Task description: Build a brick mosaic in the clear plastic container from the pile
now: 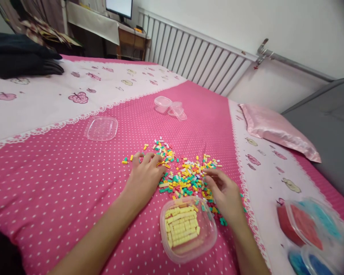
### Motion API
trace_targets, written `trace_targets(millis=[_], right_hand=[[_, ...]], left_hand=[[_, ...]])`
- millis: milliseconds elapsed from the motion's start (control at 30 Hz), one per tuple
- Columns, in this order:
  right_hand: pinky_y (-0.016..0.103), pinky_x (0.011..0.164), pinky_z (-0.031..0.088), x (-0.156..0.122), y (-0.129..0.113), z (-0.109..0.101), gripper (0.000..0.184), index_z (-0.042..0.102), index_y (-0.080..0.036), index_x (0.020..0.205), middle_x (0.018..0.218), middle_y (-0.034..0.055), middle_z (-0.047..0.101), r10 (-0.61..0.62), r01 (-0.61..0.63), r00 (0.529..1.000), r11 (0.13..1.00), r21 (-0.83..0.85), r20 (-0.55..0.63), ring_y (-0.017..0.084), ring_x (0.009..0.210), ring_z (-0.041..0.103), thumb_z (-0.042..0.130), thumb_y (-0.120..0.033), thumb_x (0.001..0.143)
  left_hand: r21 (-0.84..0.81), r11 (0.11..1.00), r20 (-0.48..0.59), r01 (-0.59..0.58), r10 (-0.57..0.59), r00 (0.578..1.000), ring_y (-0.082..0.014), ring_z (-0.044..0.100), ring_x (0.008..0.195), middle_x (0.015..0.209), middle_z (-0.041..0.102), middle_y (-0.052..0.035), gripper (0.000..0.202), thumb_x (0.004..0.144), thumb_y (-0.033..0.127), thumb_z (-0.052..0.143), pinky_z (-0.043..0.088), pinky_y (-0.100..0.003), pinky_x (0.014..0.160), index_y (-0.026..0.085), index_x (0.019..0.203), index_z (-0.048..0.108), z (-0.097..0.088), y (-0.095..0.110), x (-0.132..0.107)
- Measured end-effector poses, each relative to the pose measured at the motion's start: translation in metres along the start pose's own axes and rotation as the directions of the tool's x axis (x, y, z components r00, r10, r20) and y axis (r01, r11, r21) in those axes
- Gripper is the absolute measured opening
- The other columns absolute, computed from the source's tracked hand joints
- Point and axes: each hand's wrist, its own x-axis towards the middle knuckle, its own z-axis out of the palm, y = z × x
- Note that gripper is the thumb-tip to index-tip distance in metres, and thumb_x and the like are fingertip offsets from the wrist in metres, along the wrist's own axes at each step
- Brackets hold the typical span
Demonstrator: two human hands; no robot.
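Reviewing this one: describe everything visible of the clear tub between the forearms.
The clear tub looks like thin plastic, rounded-square, with a rim and no lid on. It sits upright on the pink dotted bedspread. Inside, pale yellow blocks lie mostly packed in rows, with bare space toward its right side. Loose mixed-colour blocks spread beyond its far rim. Neither the left hand nor the right hand appears to touch it.

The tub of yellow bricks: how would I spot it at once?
On the pink bed, find the heap of mixed bricks. The clear tub sits at its near edge. It holds yellow bricks in tight rows, unlike the red tub at right.
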Motion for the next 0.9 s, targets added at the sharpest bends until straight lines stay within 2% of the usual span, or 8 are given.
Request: trace_targets(millis=[167, 300, 367, 400, 500, 700, 767, 900], right_hand=[[0.035, 0.069, 0.055, -0.002, -0.004, 0.004, 0.029, 0.073, -0.022, 0.103, 0.090, 0.0056, 0.074, 0.024, -0.025, 0.997, 1.000, 0.014, 0.076, 0.021, 0.073, 0.069, 0.055, -0.044, 0.096], [0.037, 0.082, 0.057, 0.000, -0.004, 0.004, 0.023, 0.073, -0.022, 0.100, 0.101, 0.0077, 0.072, -0.016, 0.011, 0.995, 0.999, 0.053, 0.102, 0.023, 0.092, 0.070, 0.059, -0.039, 0.094], [0.039, 0.090, 0.055, 0.001, -0.005, 0.003, 0.019, 0.074, -0.023, 0.097, 0.108, 0.0086, 0.070, -0.043, 0.036, 0.994, 0.997, 0.072, 0.100, 0.024, 0.104, 0.067, 0.062, -0.036, 0.092], [0.039, 0.091, 0.055, 0.000, -0.005, 0.003, 0.018, 0.074, -0.023, 0.097, 0.109, 0.0087, 0.069, -0.050, 0.042, 0.994, 0.996, 0.082, 0.097, 0.024, 0.106, 0.066, 0.063, -0.035, 0.091], [0.038, 0.089, 0.055, -0.001, -0.009, 0.001, 0.015, 0.074, -0.023, 0.096, 0.106, 0.0076, 0.070, -0.049, 0.038, 0.994, 0.992, 0.118, 0.095, 0.022, 0.101, 0.068, 0.064, -0.034, 0.090], [0.033, 0.078, 0.056, -0.006, -0.023, -0.003, 0.015, 0.074, -0.024, 0.095, 0.095, 0.0050, 0.073, -0.047, 0.023, 0.989, 0.987, 0.162, 0.143, 0.020, 0.087, 0.069, 0.066, -0.036, 0.091], [0.032, 0.079, 0.055, -0.006, -0.026, -0.003, 0.014, 0.074, -0.025, 0.095, 0.096, 0.0046, 0.073, -0.064, 0.037, 0.986, 0.985, 0.171, 0.155, 0.019, 0.090, 0.068, 0.066, -0.035, 0.092], [0.031, 0.084, 0.055, -0.006, -0.028, -0.001, 0.011, 0.074, -0.026, 0.095, 0.103, 0.0037, 0.072, -0.108, 0.072, 0.976, 0.980, 0.186, 0.191, 0.019, 0.098, 0.068, 0.065, -0.031, 0.092]], left_hand=[[-0.110, 0.994, -0.042, 0.017, -0.022, 0.999, -0.0278, 0.057, 0.111, 0.117, 0.071, -0.0069, 0.015, 0.098, 0.019, 0.058, 0.026, -0.052, 0.100, 0.021, 0.091, 0.070, -0.005, 0.004, 0.003], [-0.227, 0.974, -0.068, 0.003, -0.019, 0.998, -0.0213, 0.061, 0.098, 0.097, 0.075, 0.0000, 0.013, 0.099, 0.021, 0.058, 0.025, -0.046, 0.100, 0.022, 0.090, 0.068, -0.009, 0.006, 0.004], [-0.279, 0.960, -0.077, 0.002, -0.024, 0.997, -0.0199, 0.061, 0.097, 0.095, 0.075, 0.0019, 0.009, 0.098, 0.022, 0.061, 0.024, -0.043, 0.100, 0.023, 0.094, 0.068, -0.010, 0.006, 0.003], [-0.304, 0.953, -0.081, 0.005, -0.031, 0.996, -0.0194, 0.061, 0.097, 0.097, 0.076, 0.0023, 0.005, 0.097, 0.022, 0.063, 0.025, -0.042, 0.100, 0.024, 0.098, 0.068, -0.010, 0.006, 0.002], [-0.361, 0.932, -0.092, 0.024, -0.061, 0.994, -0.0175, 0.063, 0.094, 0.100, 0.076, 0.0028, 0.017, 0.094, 0.024, 0.069, 0.026, -0.038, 0.099, 0.024, 0.110, 0.065, -0.010, 0.004, 0.001], [-0.404, 0.915, -0.093, -0.002, -0.039, 0.995, -0.0180, 0.063, 0.091, 0.096, 0.077, 0.0039, 0.011, 0.089, 0.031, 0.075, 0.024, -0.038, 0.097, 0.024, 0.095, 0.068, -0.010, 0.002, -0.001], [-0.408, 0.913, -0.097, -0.015, -0.027, 0.995, -0.0187, 0.063, 0.091, 0.095, 0.076, 0.0031, 0.010, 0.090, 0.031, 0.074, 0.024, -0.038, 0.096, 0.024, 0.093, 0.068, -0.011, 0.003, -0.001], [-0.425, 0.905, -0.115, -0.029, -0.023, 0.993, -0.0181, 0.063, 0.092, 0.096, 0.074, 0.0020, 0.001, 0.095, 0.022, 0.067, 0.025, -0.037, 0.093, 0.023, 0.094, 0.068, -0.009, 0.003, 0.001]])
